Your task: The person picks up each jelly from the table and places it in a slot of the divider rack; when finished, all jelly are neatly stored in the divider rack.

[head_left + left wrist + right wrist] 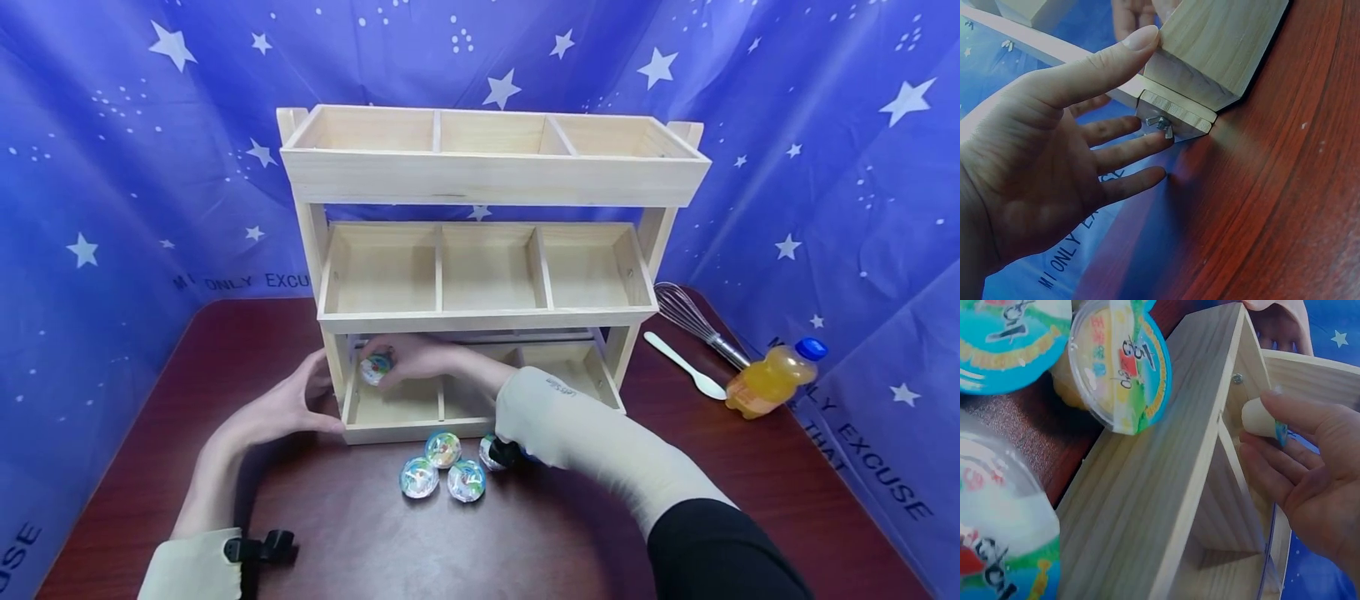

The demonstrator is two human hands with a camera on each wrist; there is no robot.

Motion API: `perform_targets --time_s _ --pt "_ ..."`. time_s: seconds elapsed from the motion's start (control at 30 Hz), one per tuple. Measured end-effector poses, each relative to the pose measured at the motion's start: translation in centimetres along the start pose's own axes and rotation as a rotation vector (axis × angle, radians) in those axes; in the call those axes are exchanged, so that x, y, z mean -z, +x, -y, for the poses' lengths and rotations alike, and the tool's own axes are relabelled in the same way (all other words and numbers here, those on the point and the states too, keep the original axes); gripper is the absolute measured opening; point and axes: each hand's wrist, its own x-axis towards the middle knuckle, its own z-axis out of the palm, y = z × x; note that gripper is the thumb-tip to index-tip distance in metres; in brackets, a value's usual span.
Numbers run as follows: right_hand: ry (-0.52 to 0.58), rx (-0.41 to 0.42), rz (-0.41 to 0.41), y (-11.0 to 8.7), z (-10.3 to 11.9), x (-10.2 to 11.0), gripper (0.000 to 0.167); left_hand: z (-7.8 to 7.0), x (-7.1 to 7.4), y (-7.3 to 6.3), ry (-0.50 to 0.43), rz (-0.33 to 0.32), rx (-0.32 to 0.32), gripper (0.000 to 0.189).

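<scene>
A three-tier wooden shelf (495,179) stands on the table, each tier split into three compartments. My right hand (420,357) is inside the bottom tier's left compartment. It pinches a small jelly cup (1259,419) with a white body between thumb and fingers; the cup's printed lid shows in the head view. Beside the bottom tier's left end is my left hand (1054,137), fingers extended, the thumb at the tray's corner. Several more jelly cups (418,477) with printed lids sit on the table before the shelf, one partly hidden by the right wrist.
To the right of the shelf lie a whisk (701,325), a pale spoon (684,365) and a bottle of orange drink (772,382) with a blue cap. A blue starred curtain (135,167) hangs behind the dark red table (330,533).
</scene>
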Motion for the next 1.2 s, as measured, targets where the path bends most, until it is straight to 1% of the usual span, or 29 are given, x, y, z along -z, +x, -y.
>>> perform_targets --time_s 0.23,0.5,0.8,1.0,1.2 --pt "0.005 -0.009 -0.013 0.43 0.33 -0.66 0.056 -0.04 -0.08 -0.15 0.007 0.000 -0.003 0.113" --pt "-0.117 -0.003 -0.018 0.73 -0.08 -0.88 0.060 -0.01 -0.09 -0.19 -0.004 -0.005 -0.003 0.113" --pt "-0.206 0.001 -0.007 0.74 -0.46 -0.59 0.061 -0.24 0.02 0.00 0.005 0.001 0.006 0.113" --pt "-0.213 0.013 0.010 0.76 -0.52 -0.64 0.060 -0.27 0.07 0.03 0.012 0.000 0.012 0.114" --pt "-0.188 0.026 0.024 0.63 -0.61 -0.58 0.063 -0.24 0.04 0.04 0.005 -0.002 0.002 0.113"
